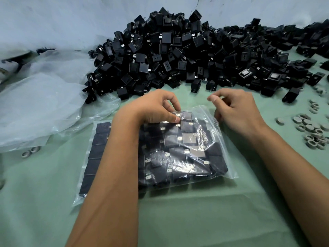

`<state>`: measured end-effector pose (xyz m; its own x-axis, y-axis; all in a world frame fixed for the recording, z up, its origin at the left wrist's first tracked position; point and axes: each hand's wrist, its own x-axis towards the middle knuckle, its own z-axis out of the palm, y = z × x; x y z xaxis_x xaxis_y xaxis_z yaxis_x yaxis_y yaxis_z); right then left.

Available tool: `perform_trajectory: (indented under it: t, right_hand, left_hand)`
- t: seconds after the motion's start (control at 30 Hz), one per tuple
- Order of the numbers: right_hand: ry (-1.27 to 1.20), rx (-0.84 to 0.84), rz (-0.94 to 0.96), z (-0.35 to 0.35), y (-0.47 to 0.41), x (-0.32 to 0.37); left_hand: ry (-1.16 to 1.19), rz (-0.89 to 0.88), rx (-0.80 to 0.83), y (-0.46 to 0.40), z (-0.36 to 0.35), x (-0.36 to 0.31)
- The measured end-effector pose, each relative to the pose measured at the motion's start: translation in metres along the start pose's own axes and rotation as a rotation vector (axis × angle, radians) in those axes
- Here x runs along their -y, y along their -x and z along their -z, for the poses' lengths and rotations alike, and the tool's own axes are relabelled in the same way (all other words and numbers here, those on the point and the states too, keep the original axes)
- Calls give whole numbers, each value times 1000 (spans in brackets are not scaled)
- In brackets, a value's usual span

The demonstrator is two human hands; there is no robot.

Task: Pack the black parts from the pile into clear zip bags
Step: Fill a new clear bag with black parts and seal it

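Head view, frame centre: your left hand (156, 107) pinches the zip bag (210, 157) mouth, right hand (236, 111) loosely curled, empty; lift carelessly and black parts (188, 139) spill

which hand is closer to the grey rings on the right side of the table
Right. The right hand hovers over the zip bag's far right corner, beside the grey rings. The left hand pinches the bag's far edge, farther away.

A desk (178, 220) covered in a pale green cloth fills the lower view, its surface smooth with faint creases. Behind it rises a pale blue-grey wall (62, 18), scuffed and marked in places near the top right. Soft, even light falls across both, throwing only faint shadows
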<state>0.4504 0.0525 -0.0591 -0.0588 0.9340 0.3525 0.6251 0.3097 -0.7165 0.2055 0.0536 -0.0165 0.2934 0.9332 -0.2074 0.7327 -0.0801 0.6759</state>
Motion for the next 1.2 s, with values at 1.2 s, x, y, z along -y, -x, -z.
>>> perform_trajectory:
  t: [1.2]
  right_hand:
    - [-402,362,-165,19,7,-19]
  left_hand:
    - [-260,-313,-255,-24,-40,-38]
